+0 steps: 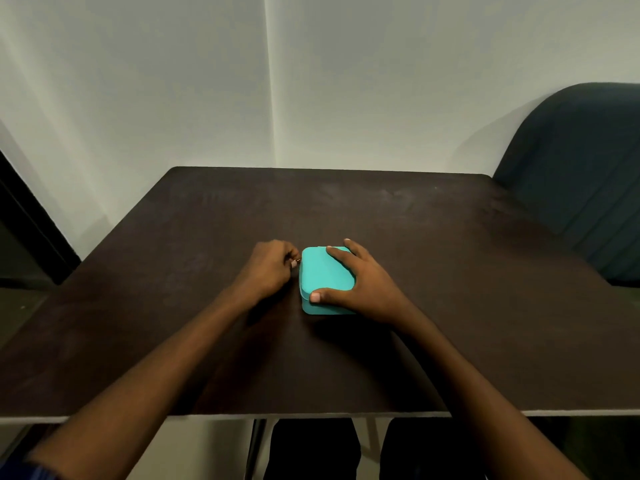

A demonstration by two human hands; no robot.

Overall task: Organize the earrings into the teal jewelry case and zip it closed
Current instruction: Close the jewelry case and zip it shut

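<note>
Lying lid-down, long axis toward the wall: teal case [325, 275], right hand [360, 282] spread atop, left hand [268, 268] pinching zipper pull [296, 262].

Jewelry case [325, 275] is seen as solid teal, plain, no pattern; its side band is a slightly darker teal. A small gold-toned zip pull [296, 260] is glimpsed at its left edge. Counter [346, 209] is rendered dark brown, matte, with faint pale smudges toward the far side; its near edge is lined pale grey. Wall [311, 81] is shown off-white, unpatterned. Chair [581, 174] is noted as dark blue-green with stitched vertical lines. Dark trousers [311, 452] are seen below.
</note>
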